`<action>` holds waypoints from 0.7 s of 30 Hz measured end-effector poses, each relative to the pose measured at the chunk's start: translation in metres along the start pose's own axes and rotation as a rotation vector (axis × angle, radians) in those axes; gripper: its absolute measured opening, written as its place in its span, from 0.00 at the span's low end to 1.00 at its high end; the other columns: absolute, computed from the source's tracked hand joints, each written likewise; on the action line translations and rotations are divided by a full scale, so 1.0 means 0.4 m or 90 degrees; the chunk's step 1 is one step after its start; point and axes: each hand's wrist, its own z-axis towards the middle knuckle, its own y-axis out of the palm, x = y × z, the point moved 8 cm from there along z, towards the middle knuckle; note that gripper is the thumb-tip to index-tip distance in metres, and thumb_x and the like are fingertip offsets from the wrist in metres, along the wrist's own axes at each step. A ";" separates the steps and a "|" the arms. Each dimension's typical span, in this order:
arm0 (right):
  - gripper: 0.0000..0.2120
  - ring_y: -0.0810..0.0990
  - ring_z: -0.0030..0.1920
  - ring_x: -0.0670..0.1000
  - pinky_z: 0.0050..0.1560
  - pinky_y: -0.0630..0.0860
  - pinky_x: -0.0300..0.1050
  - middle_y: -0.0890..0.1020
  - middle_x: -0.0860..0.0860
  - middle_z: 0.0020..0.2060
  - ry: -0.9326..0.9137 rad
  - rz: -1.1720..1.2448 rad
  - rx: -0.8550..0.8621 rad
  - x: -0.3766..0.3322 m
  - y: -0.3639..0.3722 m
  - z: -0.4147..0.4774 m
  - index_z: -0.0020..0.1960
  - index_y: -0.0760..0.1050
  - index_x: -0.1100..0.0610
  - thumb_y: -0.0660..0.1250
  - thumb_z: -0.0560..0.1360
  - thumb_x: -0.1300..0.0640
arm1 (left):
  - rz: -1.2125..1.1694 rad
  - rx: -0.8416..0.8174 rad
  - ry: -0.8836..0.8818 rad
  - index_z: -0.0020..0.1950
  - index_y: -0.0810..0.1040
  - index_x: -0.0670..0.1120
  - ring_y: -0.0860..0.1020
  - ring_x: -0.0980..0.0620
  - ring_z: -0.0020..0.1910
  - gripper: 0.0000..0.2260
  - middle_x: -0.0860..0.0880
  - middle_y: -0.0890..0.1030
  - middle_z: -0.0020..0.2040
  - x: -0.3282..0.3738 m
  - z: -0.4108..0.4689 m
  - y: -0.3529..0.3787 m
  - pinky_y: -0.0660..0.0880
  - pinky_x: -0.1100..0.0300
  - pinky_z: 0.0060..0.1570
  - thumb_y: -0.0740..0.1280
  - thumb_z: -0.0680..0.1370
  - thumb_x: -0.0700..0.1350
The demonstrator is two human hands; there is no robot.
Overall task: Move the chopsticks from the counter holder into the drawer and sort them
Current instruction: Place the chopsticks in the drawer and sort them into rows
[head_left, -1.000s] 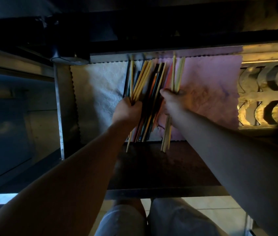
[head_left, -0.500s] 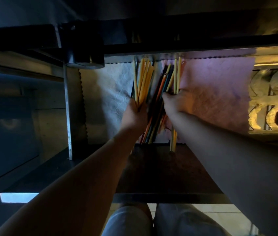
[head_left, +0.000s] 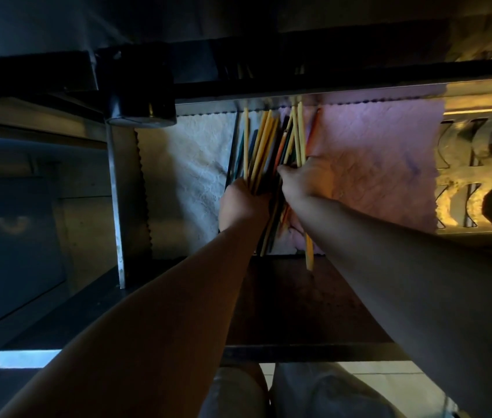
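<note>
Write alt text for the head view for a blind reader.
The left hand grips a bundle of long yellow chopsticks and the right hand pinches more, beside dark and orange ones, in an open drawer lined with a white cloth and a pink cloth.

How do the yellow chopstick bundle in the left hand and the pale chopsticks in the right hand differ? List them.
The yellow chopstick bundle in the left hand has more sticks, fanned; the pale chopsticks in the right hand are few, near-parallel. The pale chopsticks' near ends pass the edge of the pink cloth; the yellow bundle's are hidden by the hand. Both point away, each in a grip.
</note>
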 end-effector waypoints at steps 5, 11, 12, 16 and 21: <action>0.20 0.80 0.58 0.58 0.54 0.76 0.46 0.81 0.59 0.57 0.031 0.013 -0.004 -0.008 0.002 -0.008 0.59 0.75 0.64 0.69 0.73 0.51 | 0.029 -0.007 -0.001 0.52 0.80 0.45 0.80 0.45 0.42 0.16 0.46 0.81 0.42 0.007 0.004 -0.008 0.73 0.58 0.38 0.70 0.73 0.55; 0.17 0.82 0.54 0.58 0.49 0.76 0.45 0.84 0.58 0.52 0.046 0.095 0.002 -0.009 -0.006 -0.013 0.55 0.80 0.61 0.68 0.72 0.51 | -0.028 0.032 -0.017 0.55 0.79 0.47 0.80 0.49 0.44 0.12 0.52 0.80 0.42 -0.010 -0.010 -0.029 0.76 0.56 0.44 0.69 0.72 0.47; 0.17 0.82 0.54 0.59 0.50 0.76 0.45 0.84 0.58 0.52 0.040 0.106 0.003 -0.009 -0.012 -0.013 0.55 0.80 0.62 0.67 0.73 0.51 | -0.041 0.027 -0.009 0.54 0.81 0.46 0.81 0.47 0.44 0.12 0.50 0.82 0.42 -0.008 -0.012 -0.027 0.79 0.55 0.45 0.70 0.72 0.47; 0.13 0.75 0.35 0.52 0.38 0.68 0.43 0.75 0.48 0.31 0.027 0.175 0.009 0.010 -0.036 -0.009 0.33 0.72 0.56 0.64 0.76 0.54 | -0.040 -0.014 0.023 0.51 0.82 0.44 0.78 0.51 0.37 0.10 0.52 0.79 0.36 0.018 -0.032 -0.001 0.73 0.62 0.35 0.73 0.73 0.48; 0.13 0.67 0.22 0.48 0.22 0.60 0.37 0.68 0.51 0.25 0.011 0.268 -0.024 0.038 -0.066 -0.026 0.30 0.69 0.57 0.63 0.73 0.57 | 0.036 0.022 0.032 0.54 0.81 0.46 0.80 0.43 0.46 0.12 0.45 0.83 0.46 0.041 -0.041 0.012 0.74 0.57 0.42 0.70 0.75 0.51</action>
